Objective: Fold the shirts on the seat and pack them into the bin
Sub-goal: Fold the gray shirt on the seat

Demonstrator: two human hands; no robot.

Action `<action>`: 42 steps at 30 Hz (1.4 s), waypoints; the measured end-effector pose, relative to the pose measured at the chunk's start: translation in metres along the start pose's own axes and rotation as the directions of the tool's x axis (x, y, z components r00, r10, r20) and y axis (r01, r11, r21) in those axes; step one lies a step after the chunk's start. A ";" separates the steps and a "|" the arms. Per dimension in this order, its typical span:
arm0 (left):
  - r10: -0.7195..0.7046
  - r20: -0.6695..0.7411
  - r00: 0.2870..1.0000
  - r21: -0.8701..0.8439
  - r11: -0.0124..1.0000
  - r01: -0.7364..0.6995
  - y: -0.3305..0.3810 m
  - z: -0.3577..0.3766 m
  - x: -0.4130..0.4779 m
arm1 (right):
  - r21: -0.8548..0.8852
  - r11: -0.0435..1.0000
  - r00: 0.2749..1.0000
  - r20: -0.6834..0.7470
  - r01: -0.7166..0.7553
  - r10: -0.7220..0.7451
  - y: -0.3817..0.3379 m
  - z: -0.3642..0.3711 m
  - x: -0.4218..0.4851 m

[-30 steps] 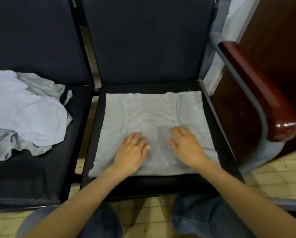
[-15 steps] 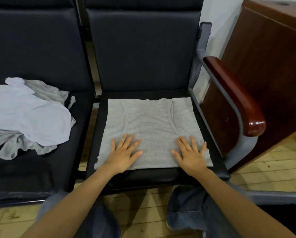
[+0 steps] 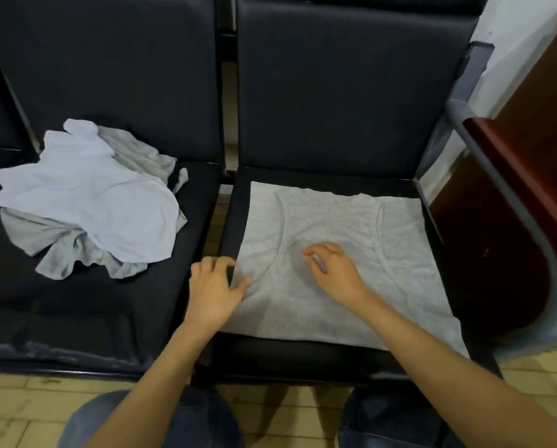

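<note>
Half a second earlier we had both palms flat, smoothing. Then our left hand (image 3: pixel 214 289) clamped thumb over fingers on the left edge of the grey shirt (image 3: pixel 335 221), which lay spread on the seat (image 3: pixel 303 354). Our right hand (image 3: pixel 332 273) curled its fingertips mid-panel, grip unclear. A side fold looked imminent.

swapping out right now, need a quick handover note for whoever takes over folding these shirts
Left grip: pinches the left edge of the grey shirt, thumb on top.
Right grip: fingers curled on the shirt's middle; whether they pinch it cannot be told.
The grey shirt lies flat on the right seat. A crumpled pile of a pale and a grey shirt sits on the left seat.
Done: one shirt spread out.
Left: fold it, fold the pile, pack all. The bin is not in view.
</note>
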State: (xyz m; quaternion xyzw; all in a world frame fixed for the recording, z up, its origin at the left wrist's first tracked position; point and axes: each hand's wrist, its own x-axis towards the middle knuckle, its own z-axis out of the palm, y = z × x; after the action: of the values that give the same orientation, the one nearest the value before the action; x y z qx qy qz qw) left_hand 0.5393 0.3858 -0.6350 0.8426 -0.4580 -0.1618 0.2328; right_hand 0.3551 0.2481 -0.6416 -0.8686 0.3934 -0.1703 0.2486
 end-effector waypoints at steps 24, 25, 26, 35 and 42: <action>-0.236 0.507 0.829 -0.501 0.702 0.506 -0.006 -0.015 0.016 | 0.416 0.775 0.856 0.020 -0.476 0.516 -0.047 0.038 0.203; -0.244 0.490 0.837 -0.522 0.686 0.506 -0.005 -0.015 0.016 | 0.450 0.758 0.853 0.018 -0.472 0.521 -0.041 0.029 0.198; -0.260 0.457 0.851 -0.537 0.682 0.497 -0.004 -0.014 0.015 | 0.456 0.753 0.852 0.022 -0.475 0.524 -0.034 0.022 0.192; -0.336 0.409 0.849 -0.427 0.751 0.503 -0.006 -0.010 0.013 | 0.353 0.824 0.889 0.057 -0.444 0.455 -0.006 0.018 0.177; -0.191 0.210 0.959 -0.125 0.967 0.220 -0.024 -0.011 0.010 | 0.303 0.856 0.908 0.127 -0.419 0.400 -0.016 0.037 0.182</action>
State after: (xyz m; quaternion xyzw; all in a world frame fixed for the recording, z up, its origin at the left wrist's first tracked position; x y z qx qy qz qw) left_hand 0.5662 0.3913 -0.6389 0.8462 -0.3751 -0.3007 0.2300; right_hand 0.4978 0.1285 -0.6449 -0.7169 0.5282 -0.1500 0.4297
